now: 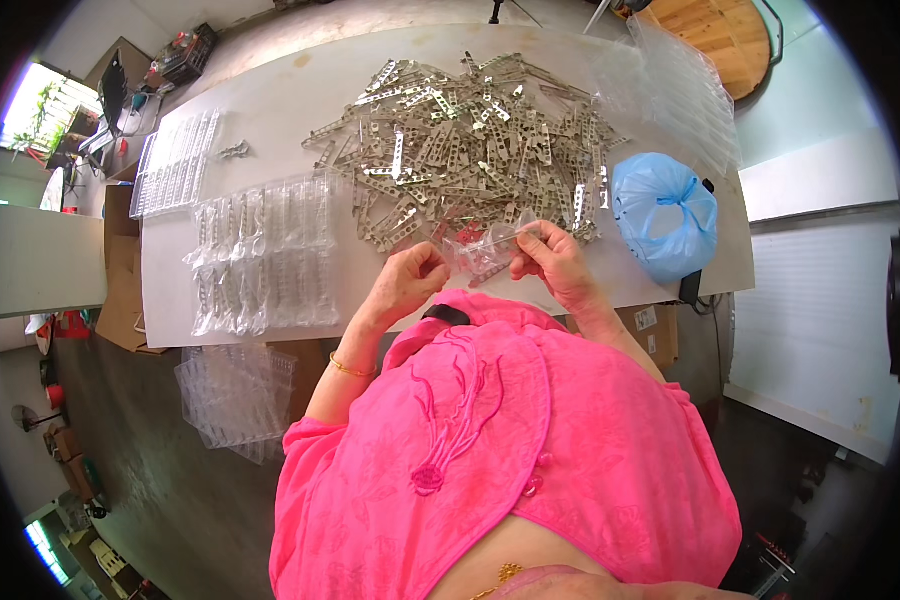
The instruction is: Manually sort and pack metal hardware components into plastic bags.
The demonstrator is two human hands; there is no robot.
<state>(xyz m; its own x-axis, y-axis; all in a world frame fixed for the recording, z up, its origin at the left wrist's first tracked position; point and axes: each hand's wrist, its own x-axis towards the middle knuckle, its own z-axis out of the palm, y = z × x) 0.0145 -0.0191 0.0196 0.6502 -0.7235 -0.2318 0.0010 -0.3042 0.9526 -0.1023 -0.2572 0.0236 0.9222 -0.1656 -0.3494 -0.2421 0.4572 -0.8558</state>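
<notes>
**At the near table edge, two hands share one small clear bag**

At the near edge of the white table, just above the pink garment that fills the lower middle of the view, both hands meet over a small clear plastic bag. The left hand has its fingers curled and pinched closed on the bag's left side. The right hand grips the bag's right side, thumb and fingers narrowed onto the thin film near its top. The bag hangs between them, crumpled, with something reddish showing through it; what lies inside cannot be told.

Just beyond the hands, toward the far side, a broad heap of flat perforated metal brackets spreads across the middle of the table. To the left of the heap lie filled clear packets in overlapping rows, and farther left a flat stack of clear packets, with one stray metal piece beside it. On the right, near the table's edge, sits a blue plastic bag, its mouth gathered open. At the far right lies a loose pile of empty clear bags. Below the table's left near edge, more clear packets rest lower down.
</notes>
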